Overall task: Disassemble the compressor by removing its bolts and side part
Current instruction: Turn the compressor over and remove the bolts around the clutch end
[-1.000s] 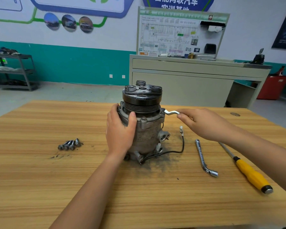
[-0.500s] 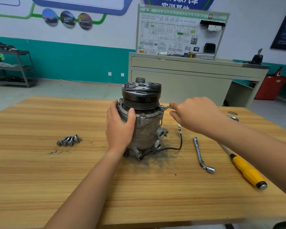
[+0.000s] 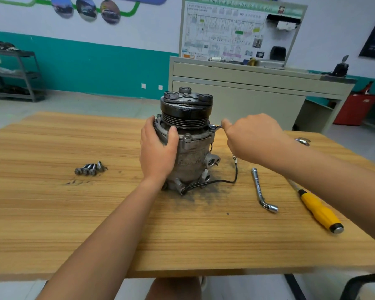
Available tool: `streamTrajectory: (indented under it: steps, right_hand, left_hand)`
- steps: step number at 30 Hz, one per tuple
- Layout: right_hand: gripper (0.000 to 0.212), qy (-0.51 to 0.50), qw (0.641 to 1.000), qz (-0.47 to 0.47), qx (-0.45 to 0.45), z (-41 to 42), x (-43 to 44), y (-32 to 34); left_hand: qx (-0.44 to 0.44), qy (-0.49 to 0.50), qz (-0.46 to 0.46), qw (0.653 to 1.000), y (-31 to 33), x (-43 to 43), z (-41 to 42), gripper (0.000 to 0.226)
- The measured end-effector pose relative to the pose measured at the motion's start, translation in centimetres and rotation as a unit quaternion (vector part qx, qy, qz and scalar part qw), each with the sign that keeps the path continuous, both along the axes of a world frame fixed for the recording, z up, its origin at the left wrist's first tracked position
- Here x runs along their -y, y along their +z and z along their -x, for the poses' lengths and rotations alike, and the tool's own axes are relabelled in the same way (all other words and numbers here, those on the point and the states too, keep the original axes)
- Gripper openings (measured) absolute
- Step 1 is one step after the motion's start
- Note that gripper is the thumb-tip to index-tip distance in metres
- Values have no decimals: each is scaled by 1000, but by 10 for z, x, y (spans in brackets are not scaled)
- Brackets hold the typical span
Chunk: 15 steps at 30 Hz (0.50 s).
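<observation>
The compressor [image 3: 192,156] stands upright in the middle of the wooden table [image 3: 74,224], its black pulley on top. My left hand [image 3: 157,151] grips its left side just under the pulley, thumb on the flange. My right hand [image 3: 252,139] holds a small silver wrench [image 3: 218,127] whose ring end sits on a bolt [image 3: 212,127] at the flange's right edge. Most of the wrench is hidden in my fist. Another bolt head [image 3: 187,136] shows at the flange's front.
Several removed bolts [image 3: 90,168] lie in a row left of the compressor. An L-shaped socket wrench [image 3: 261,190] and a yellow-handled screwdriver [image 3: 317,210] lie to the right. The compressor's black wire [image 3: 234,172] loops over the table. A grey cabinet [image 3: 247,98] stands behind.
My right hand has moved in along the wrench toward the compressor and swung it round on the bolt. My left hand keeps its grip on the body.
</observation>
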State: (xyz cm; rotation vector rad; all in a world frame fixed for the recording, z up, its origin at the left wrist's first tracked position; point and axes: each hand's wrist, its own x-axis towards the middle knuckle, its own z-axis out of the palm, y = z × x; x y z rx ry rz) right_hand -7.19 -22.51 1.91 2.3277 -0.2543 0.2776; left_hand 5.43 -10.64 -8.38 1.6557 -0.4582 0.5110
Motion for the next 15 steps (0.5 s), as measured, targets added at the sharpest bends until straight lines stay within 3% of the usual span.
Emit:
streamTrajectory:
  steps: [6,15]
  right_hand:
    - [34,13,999,-45,-18,-1,6,11]
    - [33,14,999,11,-32,0,11,8]
  left_hand:
    - [6,8,17,1000,0,3,0,69]
    - [16,11,29,999,-3,6,0,70]
